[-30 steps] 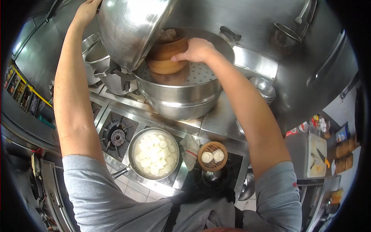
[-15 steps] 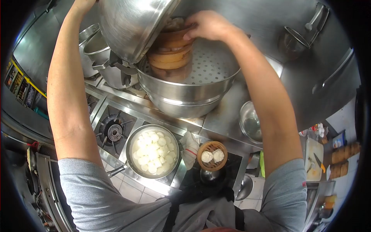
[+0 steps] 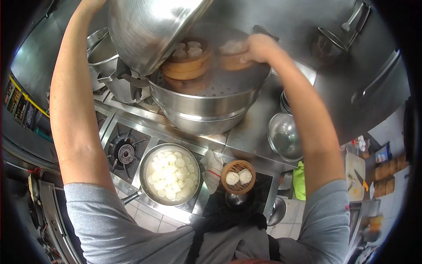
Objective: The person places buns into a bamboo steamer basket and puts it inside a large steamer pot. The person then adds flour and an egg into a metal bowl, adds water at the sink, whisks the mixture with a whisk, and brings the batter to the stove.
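My right hand [image 3: 263, 47] is closed on the edge of a small bamboo steamer basket [image 3: 235, 62], which holds pale food blurred by steam. The basket is over the right side of a large steel steamer pot [image 3: 206, 105] with a perforated floor. To its left in the pot stand stacked bamboo baskets [image 3: 187, 68], the top one holding several white dumplings [image 3: 194, 52]. My left hand [image 3: 93, 3] is mostly cut off at the top edge, its fingers out of sight. That arm reaches to the big domed steel lid [image 3: 149, 31], held tilted over the pot's left side.
A pan [image 3: 169, 202] of white round slices in liquid sits on the stove near a burner [image 3: 126, 153]. Close by are a folded cloth [image 3: 212, 169] and a bamboo basket [image 3: 238, 191] with two buns. A steel bowl [image 3: 285, 136] stands right of the pot; steel pots [image 3: 105, 53] stand left.
My right hand has lifted the top bamboo basket off the stack and carried it right. The dumplings in the basket beneath now show. The lid stays raised and tilted.
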`<action>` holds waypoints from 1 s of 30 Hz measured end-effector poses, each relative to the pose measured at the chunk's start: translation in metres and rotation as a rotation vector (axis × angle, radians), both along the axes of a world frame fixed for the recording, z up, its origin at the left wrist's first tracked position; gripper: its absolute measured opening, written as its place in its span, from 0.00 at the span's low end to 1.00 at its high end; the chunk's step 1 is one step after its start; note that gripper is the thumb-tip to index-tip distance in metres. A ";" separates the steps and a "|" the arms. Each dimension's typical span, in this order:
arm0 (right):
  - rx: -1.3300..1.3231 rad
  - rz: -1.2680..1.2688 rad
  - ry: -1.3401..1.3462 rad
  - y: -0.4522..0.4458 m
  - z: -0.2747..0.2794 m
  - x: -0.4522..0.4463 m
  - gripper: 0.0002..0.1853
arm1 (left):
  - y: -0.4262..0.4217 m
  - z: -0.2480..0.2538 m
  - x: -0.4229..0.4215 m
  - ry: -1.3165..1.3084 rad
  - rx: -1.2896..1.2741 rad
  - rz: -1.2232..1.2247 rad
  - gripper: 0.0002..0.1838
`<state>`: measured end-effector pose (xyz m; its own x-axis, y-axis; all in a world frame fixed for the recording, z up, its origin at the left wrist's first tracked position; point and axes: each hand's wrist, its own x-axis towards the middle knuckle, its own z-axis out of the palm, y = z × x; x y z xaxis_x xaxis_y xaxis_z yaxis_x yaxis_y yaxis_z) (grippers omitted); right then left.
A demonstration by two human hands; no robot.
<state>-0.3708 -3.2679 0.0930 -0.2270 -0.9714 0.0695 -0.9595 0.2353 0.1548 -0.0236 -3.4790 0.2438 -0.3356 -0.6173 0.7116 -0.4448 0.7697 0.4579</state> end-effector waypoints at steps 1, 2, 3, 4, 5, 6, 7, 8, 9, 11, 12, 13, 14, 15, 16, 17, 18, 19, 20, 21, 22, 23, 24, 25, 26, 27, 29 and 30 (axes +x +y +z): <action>0.013 -0.004 0.001 -0.009 -0.015 -0.001 0.20 | -0.001 0.000 -0.001 -0.005 -0.001 0.001 0.16; 0.011 -0.008 0.000 -0.018 -0.029 -0.005 0.20 | -0.003 0.001 -0.003 -0.012 -0.003 0.005 0.16; -0.017 0.010 -0.070 -0.025 -0.043 -0.011 0.18 | -0.005 0.001 -0.004 -0.025 -0.006 0.011 0.16; -0.045 0.025 -0.141 -0.025 -0.046 -0.010 0.16 | -0.008 0.002 -0.006 -0.040 -0.012 0.017 0.15; -0.045 0.016 -0.146 -0.027 -0.044 -0.012 0.16 | -0.011 0.004 -0.008 -0.057 -0.024 0.026 0.15; -0.135 0.046 -0.089 -0.023 -0.033 -0.008 0.16 | -0.015 0.009 -0.010 -0.090 -0.049 0.036 0.15; -0.216 0.073 -0.037 -0.011 -0.020 0.002 0.15 | -0.023 0.011 -0.010 -0.157 -0.114 0.053 0.15; -0.372 0.119 -0.065 0.007 -0.008 0.007 0.16 | -0.030 0.010 -0.009 -0.273 -0.230 0.063 0.14; -0.527 0.146 -0.179 0.036 0.006 0.020 0.16 | -0.008 0.007 -0.014 -0.074 -0.054 0.026 0.12; -0.567 0.035 -0.487 0.105 0.022 0.047 0.20 | -0.036 0.013 -0.002 -0.486 -0.513 0.223 0.12; -0.633 0.211 -0.734 0.141 0.011 0.058 0.17 | -0.063 0.023 0.000 -0.653 -0.637 0.294 0.13; -0.382 0.063 -0.806 0.176 -0.003 0.062 0.15 | -0.065 0.023 -0.005 -0.602 -0.586 0.282 0.13; -0.322 -0.025 -0.805 0.205 -0.034 0.071 0.16 | -0.056 0.021 -0.007 -0.520 -0.487 0.258 0.13; -0.261 -0.107 -0.802 0.229 -0.078 0.078 0.17 | -0.051 0.019 -0.007 -0.472 -0.428 0.240 0.13; -0.069 -0.196 -0.652 0.246 -0.118 0.085 0.17 | -0.047 0.017 -0.009 -0.467 -0.400 0.237 0.13; 0.108 -0.266 -0.487 0.260 -0.160 0.090 0.17 | -0.044 0.018 -0.009 -0.468 -0.390 0.234 0.13; 0.251 -0.353 -0.419 0.276 -0.217 0.086 0.19 | -0.040 0.019 -0.009 -0.468 -0.387 0.236 0.13; 0.277 -0.446 -0.506 0.289 -0.262 0.089 0.20 | -0.040 0.018 -0.008 -0.478 -0.386 0.234 0.13; 0.298 -0.538 -0.589 0.298 -0.300 0.093 0.21 | -0.037 0.018 -0.008 -0.485 -0.387 0.235 0.13; 0.259 -0.552 -0.670 0.305 -0.336 0.099 0.22 | -0.034 0.020 -0.006 -0.488 -0.390 0.235 0.13; 0.219 -0.562 -0.751 0.311 -0.360 0.107 0.23 | -0.034 0.020 -0.004 -0.500 -0.396 0.239 0.13; 0.203 -0.632 -0.772 0.312 -0.365 0.118 0.24 | -0.034 0.021 0.000 -0.515 -0.404 0.244 0.13; 0.179 -0.698 -0.788 0.311 -0.366 0.128 0.26 | -0.035 0.021 0.006 -0.539 -0.423 0.255 0.13; 0.146 -0.728 -0.813 0.311 -0.368 0.132 0.28 | -0.038 0.021 0.010 -0.558 -0.446 0.255 0.13; 0.124 -0.742 -0.807 0.311 -0.369 0.136 0.27 | -0.039 0.022 0.019 -0.581 -0.475 0.237 0.13; 0.088 -0.755 -0.839 0.312 -0.379 0.136 0.26 | -0.038 0.018 0.020 -0.539 -0.514 0.186 0.13; 0.007 -0.808 -0.954 0.316 -0.416 0.131 0.25 | -0.008 0.009 0.013 -0.246 -0.259 0.058 0.14; -0.032 -0.732 -0.781 0.320 -0.430 0.131 0.21 | 0.023 0.003 0.007 0.013 0.030 -0.028 0.16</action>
<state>-0.2403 -2.9483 -0.3366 -0.7469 -0.5808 -0.3239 -0.4137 0.7871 -0.4574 -0.0171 -3.4565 0.2471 -0.3439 -0.6287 0.6974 -0.4175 0.7677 0.4862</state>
